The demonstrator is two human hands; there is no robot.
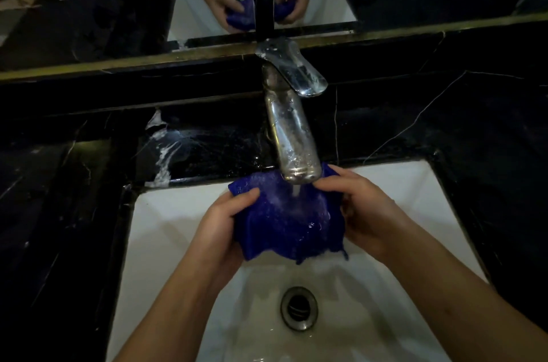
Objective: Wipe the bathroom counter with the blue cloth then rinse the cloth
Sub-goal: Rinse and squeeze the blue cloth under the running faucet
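Blue cloth (284, 219) spread under running chrome faucet (292, 136), over white sink basin (166, 231); left hand (225, 222) grips its 9 o'clock edge, right hand (364, 213) its 3 o'clock edge. Drain (299, 308) at 6 o'clock, wet.

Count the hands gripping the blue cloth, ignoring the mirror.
2. The left hand grips the blue cloth at its left edge; the right hand grips its right edge, under the running faucet.
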